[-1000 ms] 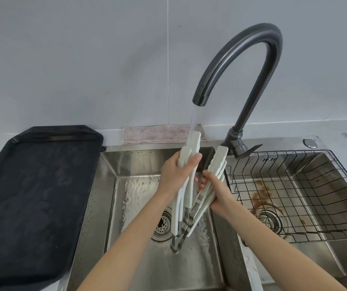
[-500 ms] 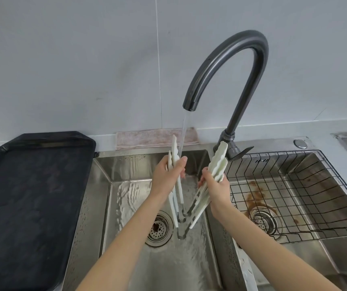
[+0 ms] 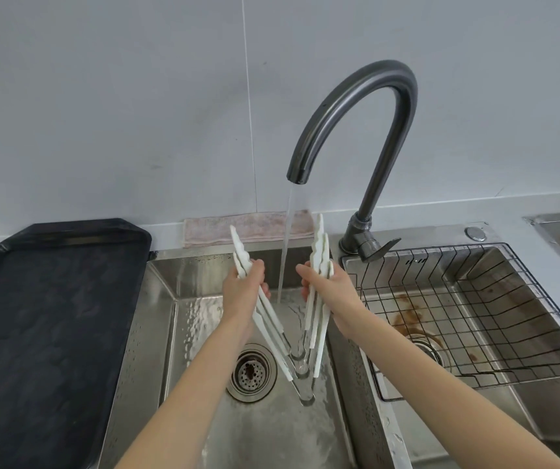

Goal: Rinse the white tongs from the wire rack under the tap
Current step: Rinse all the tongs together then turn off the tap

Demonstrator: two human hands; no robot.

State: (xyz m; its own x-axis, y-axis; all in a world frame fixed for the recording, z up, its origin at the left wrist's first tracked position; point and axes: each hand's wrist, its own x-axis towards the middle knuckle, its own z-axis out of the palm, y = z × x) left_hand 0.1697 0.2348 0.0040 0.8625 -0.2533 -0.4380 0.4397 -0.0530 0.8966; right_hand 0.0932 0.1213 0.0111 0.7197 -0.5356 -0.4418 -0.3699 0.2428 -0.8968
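Several white tongs (image 3: 317,306) are held together, tips up and hinges down, spread into a V over the left sink basin (image 3: 265,431). My left hand (image 3: 243,291) grips the left arms and my right hand (image 3: 331,287) grips the right arms. The dark curved tap (image 3: 356,106) runs, and its stream (image 3: 283,252) falls between the spread arms, between my two hands. The black wire rack (image 3: 475,319) sits in the right basin with nothing in it.
A black tray (image 3: 45,333) lies on the counter at the left. A pinkish cloth (image 3: 248,226) lies folded behind the sink. The left basin's drain (image 3: 251,372) sits below my left forearm. Brown stains mark the right basin under the rack.
My hands have pulled apart, so the tongs spread wider into a V. The water now falls between the arms instead of onto the left arms.
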